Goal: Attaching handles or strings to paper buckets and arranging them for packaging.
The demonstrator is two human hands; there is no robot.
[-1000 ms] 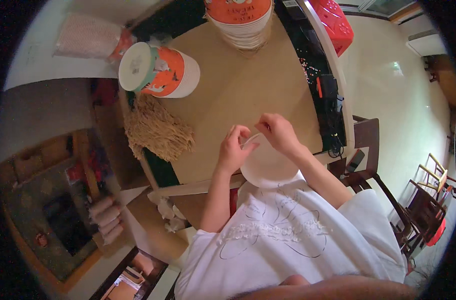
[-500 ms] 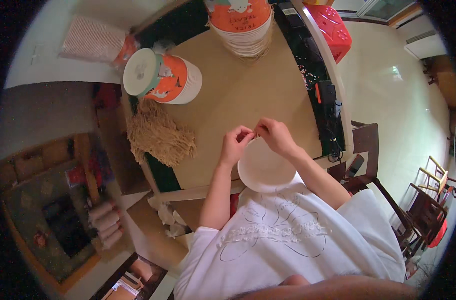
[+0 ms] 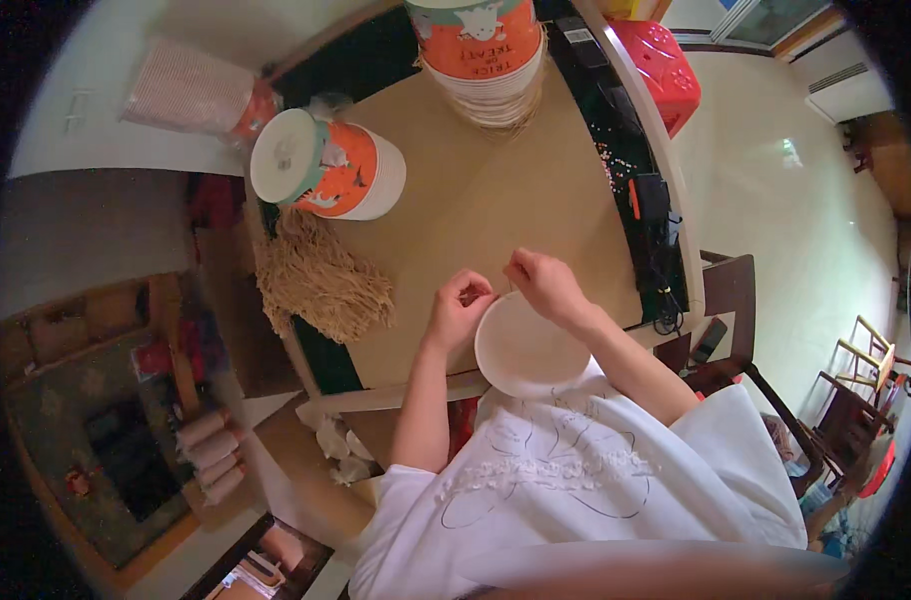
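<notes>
A white round paper bucket (image 3: 533, 345) leans against my shirt at the table's near edge, its pale inside facing up. At the left of its far rim is my left hand (image 3: 460, 308), fingers curled and thumb and fingertips pinched together; what they hold is too small to make out. Just above the far rim, my right hand (image 3: 544, 285) pinches what looks like a thin tan cord, a short bit of which hangs toward the rim. A heap of tan cords (image 3: 321, 275) lies at the table's left side.
A stack of orange and white paper buckets (image 3: 348, 170) lies tilted behind the cords. Another stack (image 3: 486, 55) stands at the far edge, with cords around its lower part. Along the right edge are a black adapter (image 3: 653, 197), cables and small beads. A red stool (image 3: 659, 75) stands beyond.
My hands have moved apart: the left is lower and left of the rim's far point, the right a little above it. The bucket sits slightly lower in view.
</notes>
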